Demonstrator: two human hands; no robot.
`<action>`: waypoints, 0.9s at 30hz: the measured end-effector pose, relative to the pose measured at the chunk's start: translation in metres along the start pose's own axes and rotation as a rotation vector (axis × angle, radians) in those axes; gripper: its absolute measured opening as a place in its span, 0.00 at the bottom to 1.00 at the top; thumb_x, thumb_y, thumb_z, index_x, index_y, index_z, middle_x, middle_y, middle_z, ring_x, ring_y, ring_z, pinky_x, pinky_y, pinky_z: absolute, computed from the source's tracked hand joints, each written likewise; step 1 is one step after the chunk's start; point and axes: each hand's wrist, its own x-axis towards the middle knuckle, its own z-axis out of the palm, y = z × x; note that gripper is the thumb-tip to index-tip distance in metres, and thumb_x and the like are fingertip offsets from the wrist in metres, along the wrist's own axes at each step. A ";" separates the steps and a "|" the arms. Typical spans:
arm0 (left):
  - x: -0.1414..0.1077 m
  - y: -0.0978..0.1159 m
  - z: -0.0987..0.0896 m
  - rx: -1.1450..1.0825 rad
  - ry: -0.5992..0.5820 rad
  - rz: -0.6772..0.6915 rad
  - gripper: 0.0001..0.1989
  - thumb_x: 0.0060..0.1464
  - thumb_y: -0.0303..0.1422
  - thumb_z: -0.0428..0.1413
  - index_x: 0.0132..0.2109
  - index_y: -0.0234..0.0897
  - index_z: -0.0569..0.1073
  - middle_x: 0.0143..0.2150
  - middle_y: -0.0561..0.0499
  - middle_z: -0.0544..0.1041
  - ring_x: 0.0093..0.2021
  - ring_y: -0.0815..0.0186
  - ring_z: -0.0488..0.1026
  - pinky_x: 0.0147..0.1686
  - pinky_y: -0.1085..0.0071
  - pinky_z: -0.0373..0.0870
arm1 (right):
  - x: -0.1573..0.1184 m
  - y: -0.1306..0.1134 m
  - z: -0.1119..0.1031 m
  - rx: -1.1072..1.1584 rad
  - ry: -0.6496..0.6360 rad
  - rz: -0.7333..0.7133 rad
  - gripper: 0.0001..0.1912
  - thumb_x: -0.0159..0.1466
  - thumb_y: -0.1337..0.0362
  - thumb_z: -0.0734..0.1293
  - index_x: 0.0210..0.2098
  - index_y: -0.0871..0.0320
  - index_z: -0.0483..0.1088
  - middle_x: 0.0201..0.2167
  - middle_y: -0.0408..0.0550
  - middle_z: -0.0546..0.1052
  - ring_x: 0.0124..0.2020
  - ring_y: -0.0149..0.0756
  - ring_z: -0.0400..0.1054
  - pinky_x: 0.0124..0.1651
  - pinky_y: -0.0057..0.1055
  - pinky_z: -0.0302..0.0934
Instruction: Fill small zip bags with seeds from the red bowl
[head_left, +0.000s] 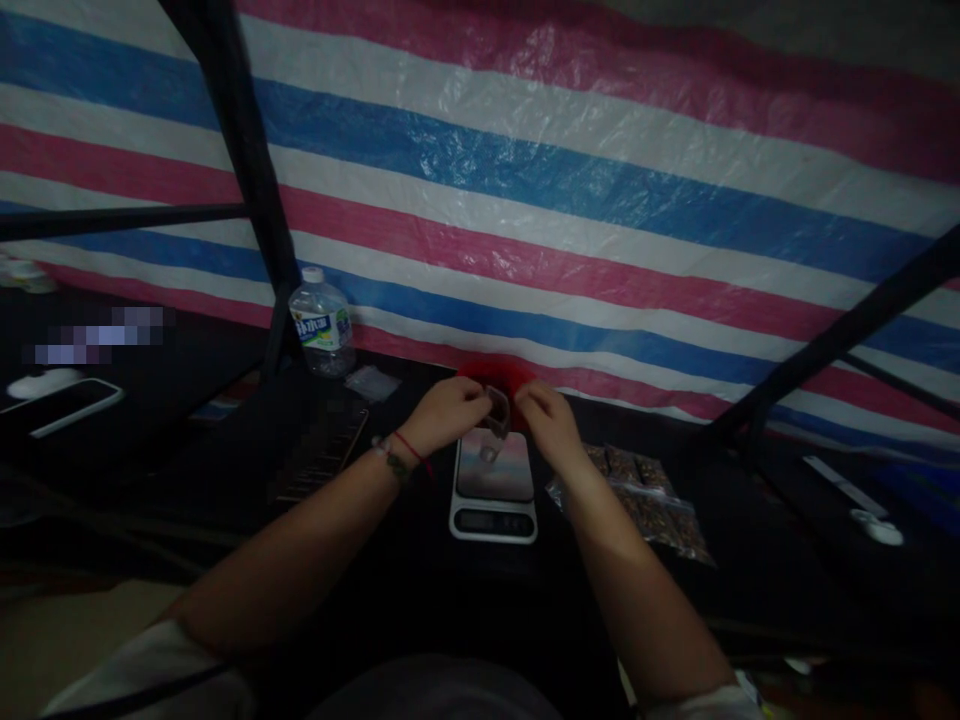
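Observation:
My left hand (pixel 454 405) is closed on the edge of a small clear plastic bag (pixel 496 412), which hangs over the back of a kitchen scale (pixel 495 470). My right hand (pixel 549 415) has its fingers pinched together at the other side, beside a red container (pixel 517 372) behind the scale. What those fingers hold, if anything, is too dark to make out. The scale has a shiny plate and a white-rimmed front with a dark display. Right of it, partly behind my right forearm, lie several filled clear bags (pixel 664 510) with brown, speckled contents.
A large clear bottle (pixel 322 325) stands at the back left, with clear plastic packaging (pixel 373 383) beside it. A phone (pixel 71 405) lies far left. Black frame posts (pixel 251 170) rise before a striped plastic sheet (pixel 525 200). A white object (pixel 876 527) is at right.

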 end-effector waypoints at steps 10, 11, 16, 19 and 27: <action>0.080 -0.027 0.015 -0.516 -0.103 -0.083 0.10 0.50 0.36 0.56 0.31 0.31 0.74 0.25 0.50 0.74 0.24 0.69 0.70 0.24 0.74 0.67 | 0.005 0.069 -0.002 0.975 -0.129 0.618 0.15 0.54 0.57 0.71 0.40 0.52 0.69 0.36 0.45 0.79 0.36 0.37 0.75 0.36 0.31 0.67; 0.084 -0.034 0.019 -0.546 -0.097 -0.101 0.09 0.49 0.35 0.58 0.31 0.31 0.74 0.25 0.50 0.74 0.24 0.69 0.70 0.24 0.75 0.67 | 0.008 0.072 -0.003 0.975 -0.076 0.605 0.15 0.52 0.59 0.73 0.39 0.52 0.70 0.36 0.44 0.79 0.35 0.35 0.75 0.35 0.29 0.67; 0.082 -0.067 0.046 -0.966 -0.009 -0.406 0.03 0.45 0.25 0.61 0.30 0.31 0.74 0.25 0.50 0.74 0.28 0.68 0.70 0.30 0.75 0.67 | 0.036 0.089 -0.007 0.732 0.049 0.525 0.16 0.49 0.59 0.74 0.35 0.56 0.71 0.30 0.43 0.78 0.28 0.29 0.71 0.31 0.24 0.64; 0.077 -0.076 0.063 -1.095 -0.007 -0.481 0.04 0.52 0.27 0.56 0.35 0.32 0.74 0.31 0.46 0.75 0.33 0.65 0.73 0.35 0.72 0.70 | 0.058 0.094 -0.007 0.455 -0.017 0.463 0.14 0.49 0.59 0.73 0.34 0.57 0.74 0.28 0.43 0.78 0.26 0.30 0.70 0.30 0.26 0.63; 0.080 -0.096 0.082 -1.334 0.022 -0.608 0.08 0.54 0.35 0.53 0.38 0.33 0.70 0.29 0.46 0.70 0.29 0.64 0.70 0.31 0.67 0.71 | 0.091 0.081 0.007 -0.347 -0.075 0.081 0.13 0.59 0.68 0.62 0.36 0.58 0.79 0.37 0.49 0.81 0.40 0.39 0.73 0.46 0.33 0.62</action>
